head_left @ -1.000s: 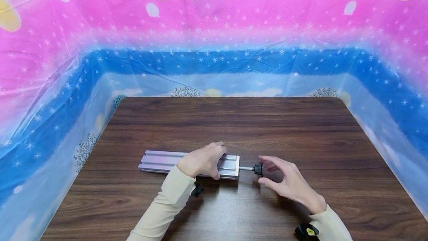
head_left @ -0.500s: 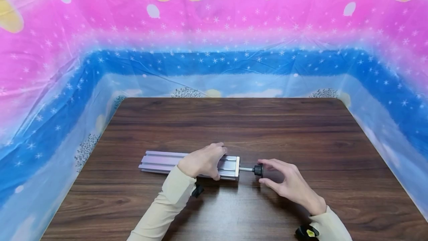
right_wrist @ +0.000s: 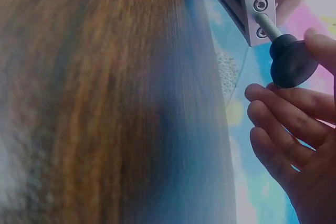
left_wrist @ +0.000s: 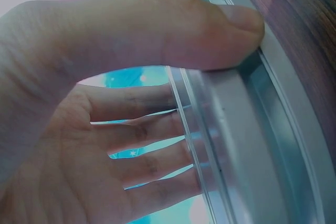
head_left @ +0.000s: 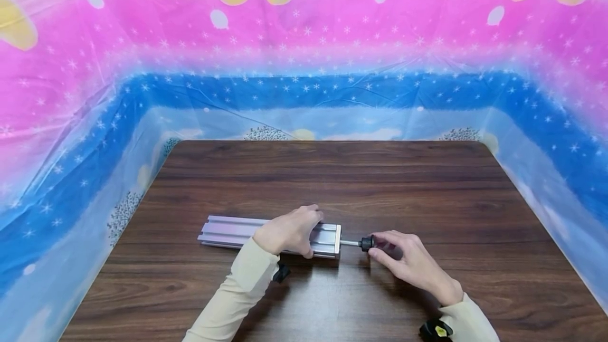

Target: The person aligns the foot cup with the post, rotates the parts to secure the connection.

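A silver aluminium profile (head_left: 228, 229) with long slots lies flat on the table, a light end plate (head_left: 338, 240) at its right end. My left hand (head_left: 287, 231) grips it near that end, the thumb (left_wrist: 210, 30) pressed on the near slotted side and the fingers beyond the far side. Out of the plate sticks a threaded rod (right_wrist: 268, 27) that carries a black levelling foot (right_wrist: 295, 66). My right hand (head_left: 413, 260) pinches this foot between thumb and index finger; the other fingers are spread below it in the right wrist view. Two screws flank the rod on the plate.
The dark wood-grain table (head_left: 332, 173) has rounded far corners. A pink and blue printed cloth (head_left: 304, 88) hangs around its back and sides. Each wrist bears a black strap device, the right one (head_left: 434, 330) with a yellow mark.
My right thumb and fingers have come together onto the black foot, the fingers lowering slightly from above it. My left hand and the profile stay in place.
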Tool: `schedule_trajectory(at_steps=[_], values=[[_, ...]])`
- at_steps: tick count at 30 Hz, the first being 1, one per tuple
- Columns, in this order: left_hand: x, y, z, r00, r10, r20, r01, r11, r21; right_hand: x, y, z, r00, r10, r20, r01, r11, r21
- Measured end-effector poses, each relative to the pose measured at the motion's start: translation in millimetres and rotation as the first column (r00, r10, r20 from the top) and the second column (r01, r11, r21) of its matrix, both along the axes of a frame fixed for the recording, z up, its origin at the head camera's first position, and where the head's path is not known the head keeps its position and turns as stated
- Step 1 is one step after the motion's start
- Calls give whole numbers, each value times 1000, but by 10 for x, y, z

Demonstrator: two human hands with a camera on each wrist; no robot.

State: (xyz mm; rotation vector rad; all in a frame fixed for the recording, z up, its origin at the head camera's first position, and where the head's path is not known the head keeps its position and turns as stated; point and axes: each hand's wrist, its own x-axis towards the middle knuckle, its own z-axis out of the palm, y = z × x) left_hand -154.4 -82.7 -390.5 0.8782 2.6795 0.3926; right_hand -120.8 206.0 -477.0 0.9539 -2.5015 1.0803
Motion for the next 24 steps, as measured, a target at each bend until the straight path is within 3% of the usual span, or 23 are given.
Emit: schedule_trajectory(at_steps=[15, 21, 24], values=[[0, -7, -24, 1000, -3, -16, 3, 1000, 11, -11, -17, -12, 994, -86, 69, 80, 992, 93], [-2, -17, -22, 1000, -5, -19, 5, 1000, 12, 14, -14, -5, 995, -37, 95, 34, 999, 32], [-3, -23, -12, 1000, -6, -15, 7, 1000, 19, 26, -18, 22, 999, 8, 51, -9, 1000, 15]])
